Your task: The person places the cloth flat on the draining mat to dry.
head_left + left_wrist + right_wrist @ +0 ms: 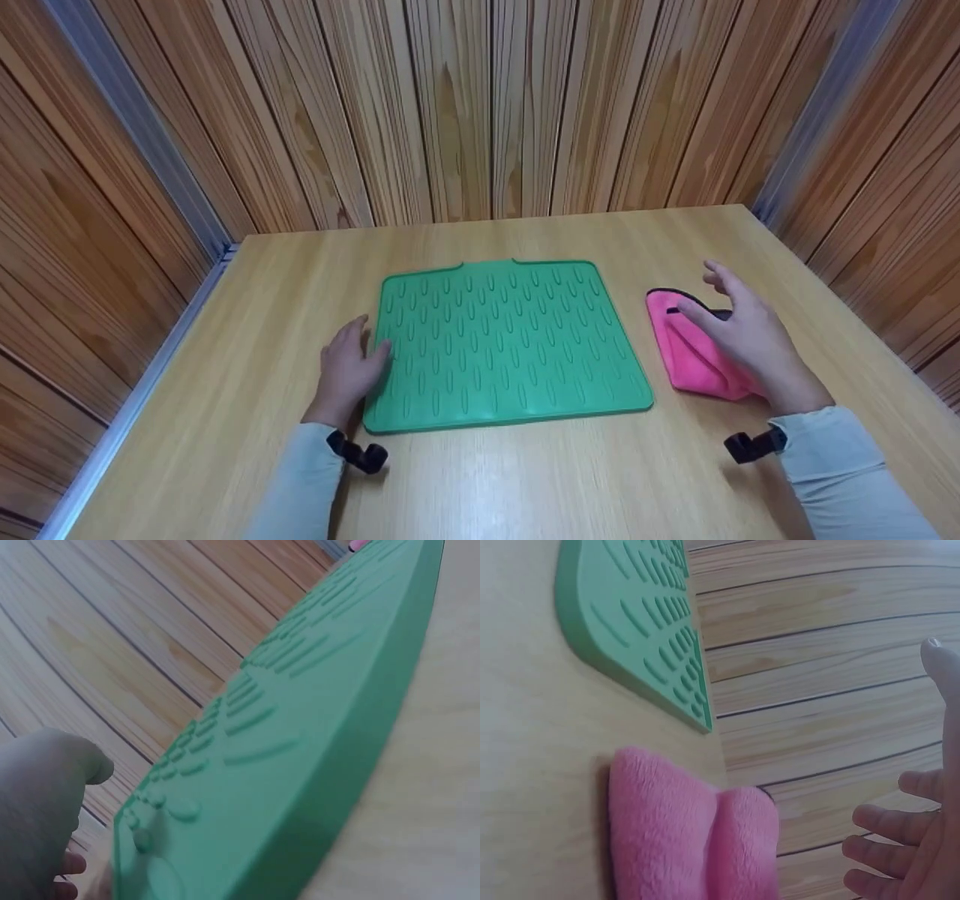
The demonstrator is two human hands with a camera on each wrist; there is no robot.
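A green mat (502,345) with rows of raised oval ridges lies flat mid-table. My left hand (349,371) is at its left edge, fingers relaxed, thumb over the rim; whether it touches cannot be told. In the left wrist view the thumb (56,765) stands apart from the mat's ridged top (315,705). To the right of the mat lies a folded pink cloth (686,352) with black edging, fluffy in the right wrist view. Above the cloth hovers my right hand (746,337), its fingers (889,855) spread and holding nothing.
The light wooden table (495,487) carries the mat and the cloth. Plank walls (465,112) rise behind it and on both sides, with metal strips (142,112) at the corners. Each wrist wears a small black camera mount (360,454).
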